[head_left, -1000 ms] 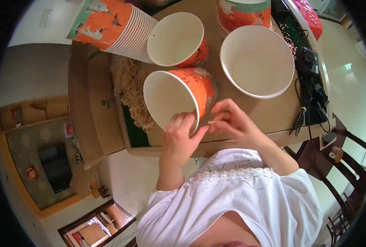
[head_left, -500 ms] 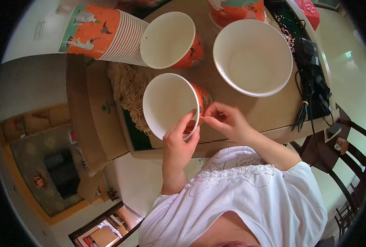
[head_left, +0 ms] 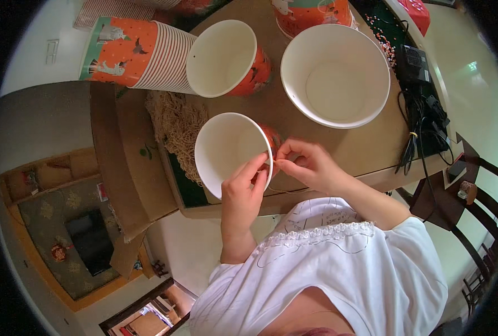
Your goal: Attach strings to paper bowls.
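Observation:
A white-lined paper bucket (head_left: 221, 145) with an orange printed outside lies tilted in front of me, its mouth facing me. My left hand (head_left: 242, 190) reaches inside its near right rim, fingers closed on the wall there. Against the outside of the same wall, my right hand (head_left: 313, 168) pinches thumb and forefinger together, at what looks like the end of a thin tan string. A length of that string (head_left: 285, 192) trails along the table edge below my right hand. The exact spot between the fingertips is too small to make out.
Two more open buckets, one upper left (head_left: 222, 59) and a larger one on the right (head_left: 336, 75), stand beyond my hands. A nested bucket stack (head_left: 131, 53) leans at far left, above a heap of tan strings (head_left: 176, 126). Black cables and an adapter (head_left: 414, 64) lie along the right edge.
The view has shifted slightly. My left thumb and fingers have drawn closer together at the bucket's rim, while my right hand stays pinched beside it.

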Motion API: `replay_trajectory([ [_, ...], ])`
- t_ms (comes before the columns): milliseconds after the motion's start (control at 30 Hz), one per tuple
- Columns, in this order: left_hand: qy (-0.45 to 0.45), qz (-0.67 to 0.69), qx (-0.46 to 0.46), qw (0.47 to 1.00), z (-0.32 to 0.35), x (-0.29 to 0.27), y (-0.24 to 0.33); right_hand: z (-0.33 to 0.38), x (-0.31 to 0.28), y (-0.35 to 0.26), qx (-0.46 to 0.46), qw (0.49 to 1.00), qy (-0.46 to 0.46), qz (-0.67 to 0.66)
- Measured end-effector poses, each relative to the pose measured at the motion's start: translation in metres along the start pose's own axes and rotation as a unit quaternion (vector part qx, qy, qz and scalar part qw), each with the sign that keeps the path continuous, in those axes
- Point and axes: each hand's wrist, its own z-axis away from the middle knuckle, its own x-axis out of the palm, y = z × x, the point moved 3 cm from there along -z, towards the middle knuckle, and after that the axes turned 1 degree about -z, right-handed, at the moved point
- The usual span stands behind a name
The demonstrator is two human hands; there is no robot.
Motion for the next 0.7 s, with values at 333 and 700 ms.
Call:
replay_trajectory([
  [333,0.002,-0.023,0.025,0.999,-0.001,0.002,0.003,0.000,-0.002,0.005,0.004,1.000,0.008,0.027],
  [700,0.012,-0.060,0.075,0.995,-0.005,0.005,0.000,0.003,-0.001,-0.008,0.040,0.998,-0.017,0.052],
])
